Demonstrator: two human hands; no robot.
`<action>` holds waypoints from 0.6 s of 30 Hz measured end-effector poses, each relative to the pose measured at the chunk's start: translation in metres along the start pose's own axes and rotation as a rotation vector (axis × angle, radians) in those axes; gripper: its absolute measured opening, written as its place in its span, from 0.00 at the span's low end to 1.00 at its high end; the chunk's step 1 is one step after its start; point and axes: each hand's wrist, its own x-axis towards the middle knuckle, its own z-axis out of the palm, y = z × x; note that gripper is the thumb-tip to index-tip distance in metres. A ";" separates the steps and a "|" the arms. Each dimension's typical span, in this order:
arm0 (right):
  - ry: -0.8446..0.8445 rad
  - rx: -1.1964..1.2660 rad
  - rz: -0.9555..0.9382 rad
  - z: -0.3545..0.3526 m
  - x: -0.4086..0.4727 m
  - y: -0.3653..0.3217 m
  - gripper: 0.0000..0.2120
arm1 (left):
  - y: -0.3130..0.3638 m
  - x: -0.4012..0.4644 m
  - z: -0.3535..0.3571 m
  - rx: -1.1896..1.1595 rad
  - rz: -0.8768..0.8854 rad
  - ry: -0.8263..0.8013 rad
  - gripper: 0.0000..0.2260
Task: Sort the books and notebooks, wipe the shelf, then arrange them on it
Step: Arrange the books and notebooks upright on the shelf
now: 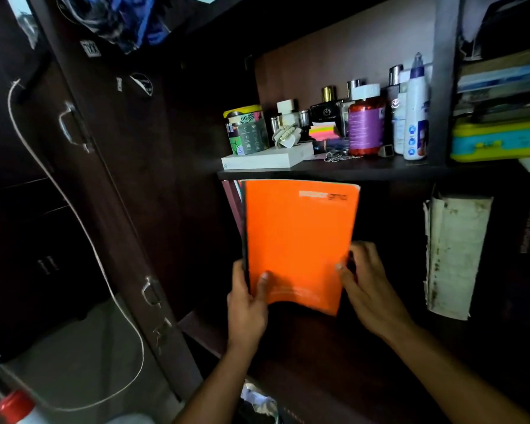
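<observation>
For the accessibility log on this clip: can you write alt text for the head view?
Both hands hold an orange notebook upright in a dark cupboard's lower compartment, the left hand gripping its spine edge and the right hand its other edge. The shelf above carries bottles, a tin and a white box.

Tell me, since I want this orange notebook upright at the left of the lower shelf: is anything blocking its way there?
Nothing visible blocks it. The orange notebook, gripped by the left hand and right hand, already stands beside the books at the left.
</observation>
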 end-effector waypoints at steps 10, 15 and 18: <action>-0.193 0.024 0.135 0.002 0.003 0.025 0.47 | -0.004 -0.050 -0.050 -0.053 -0.310 0.288 0.34; -0.215 0.031 0.143 0.000 0.004 0.027 0.46 | 0.021 -0.045 -0.028 -0.052 -0.175 0.101 0.34; -0.230 0.060 0.128 -0.001 0.004 0.029 0.44 | 0.035 -0.053 -0.009 -0.018 -0.110 0.024 0.25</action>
